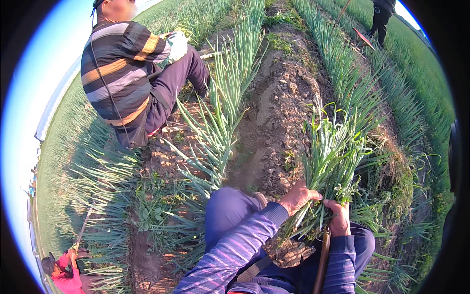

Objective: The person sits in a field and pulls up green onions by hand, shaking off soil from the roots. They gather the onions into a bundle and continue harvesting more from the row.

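Observation:
My left hand (pixel 299 198) grips one side of a thick bundle of long green stalks and grassy weeds (pixel 330 154). On the other side, my right hand (pixel 338 217) is closed around the same bundle near its lower end, and the two thumbs almost meet. The bundle stands fairly upright above my knees, its leaf tips fanning away from me. A wooden tool handle (pixel 322 261) lies beside my right forearm, its upper end just below the bundle. Whatever is at the handle's other end is out of view.
Rows of onion plants (pixel 224 110) run along both sides of a bare soil ridge (pixel 290 99). A person in a striped top (pixel 121 70) sits at the left. Another in red (pixel 68 273) holds a pole, and a third (pixel 382 18) stands far right.

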Demonstrator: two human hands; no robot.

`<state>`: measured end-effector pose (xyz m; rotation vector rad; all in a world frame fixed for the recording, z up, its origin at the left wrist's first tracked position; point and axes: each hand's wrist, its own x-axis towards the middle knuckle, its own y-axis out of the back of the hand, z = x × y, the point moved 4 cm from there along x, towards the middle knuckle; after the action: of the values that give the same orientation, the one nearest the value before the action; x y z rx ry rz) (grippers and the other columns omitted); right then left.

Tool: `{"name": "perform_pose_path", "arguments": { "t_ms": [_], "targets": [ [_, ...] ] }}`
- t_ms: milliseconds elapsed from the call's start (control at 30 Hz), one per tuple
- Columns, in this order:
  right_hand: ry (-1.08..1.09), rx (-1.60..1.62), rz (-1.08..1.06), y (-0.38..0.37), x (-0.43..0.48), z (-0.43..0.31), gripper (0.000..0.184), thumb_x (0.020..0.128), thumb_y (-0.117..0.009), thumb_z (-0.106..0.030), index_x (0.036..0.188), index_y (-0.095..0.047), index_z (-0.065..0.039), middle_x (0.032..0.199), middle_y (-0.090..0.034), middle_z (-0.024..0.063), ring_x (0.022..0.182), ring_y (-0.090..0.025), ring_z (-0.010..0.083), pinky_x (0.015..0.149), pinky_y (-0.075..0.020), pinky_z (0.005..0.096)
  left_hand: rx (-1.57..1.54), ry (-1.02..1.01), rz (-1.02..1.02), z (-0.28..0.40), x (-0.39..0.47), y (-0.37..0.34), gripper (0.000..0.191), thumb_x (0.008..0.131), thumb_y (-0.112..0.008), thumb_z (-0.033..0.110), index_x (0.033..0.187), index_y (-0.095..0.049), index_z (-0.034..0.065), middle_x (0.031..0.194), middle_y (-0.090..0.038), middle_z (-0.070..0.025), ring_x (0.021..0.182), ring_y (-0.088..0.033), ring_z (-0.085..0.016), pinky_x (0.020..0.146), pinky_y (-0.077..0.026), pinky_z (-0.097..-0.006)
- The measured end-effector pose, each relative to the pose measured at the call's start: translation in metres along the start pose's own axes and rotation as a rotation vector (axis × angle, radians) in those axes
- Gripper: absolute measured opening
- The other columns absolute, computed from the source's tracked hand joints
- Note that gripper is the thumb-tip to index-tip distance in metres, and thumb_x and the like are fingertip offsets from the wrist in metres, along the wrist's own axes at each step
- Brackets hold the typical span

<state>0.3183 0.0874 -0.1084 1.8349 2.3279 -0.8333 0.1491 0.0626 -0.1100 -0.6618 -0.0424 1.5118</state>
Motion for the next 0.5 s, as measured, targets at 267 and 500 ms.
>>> {"name": "perform_pose_path", "arguments": {
  "t_ms": [267, 500],
  "targets": [
    [0.005, 0.012, -0.041, -0.0071, -0.0008, -0.0040, 0.034, 0.074, -0.061, 0.011, 0.107, -0.065, 0.006, 0.097, -0.072, 0.0136, 0.083, -0.070, 0.0228, 0.077, -0.0579, 0.0328, 0.021, -0.018, 0.030, -0.0057, 0.0009, 0.0009, 0.019, 0.076, -0.071, 0.008, 0.091, -0.072, -0.0026, 0.082, -0.069, -0.0048, 0.075, -0.062, -0.014, 0.071, -0.048, -0.0315],
    [0.051, 0.012, -0.027, -0.0068, -0.0003, -0.0055, 0.031, 0.074, -0.063, 0.009, 0.104, -0.066, 0.006, 0.093, -0.072, 0.0119, 0.078, -0.070, 0.0223, 0.074, -0.0569, 0.0318, 0.094, -0.063, -0.021, -0.0099, 0.0053, 0.0037, 0.025, 0.080, -0.071, 0.007, 0.102, -0.069, -0.0018, 0.092, -0.071, -0.0056, 0.086, -0.063, -0.015, 0.080, -0.049, -0.0302]
  ]
}}
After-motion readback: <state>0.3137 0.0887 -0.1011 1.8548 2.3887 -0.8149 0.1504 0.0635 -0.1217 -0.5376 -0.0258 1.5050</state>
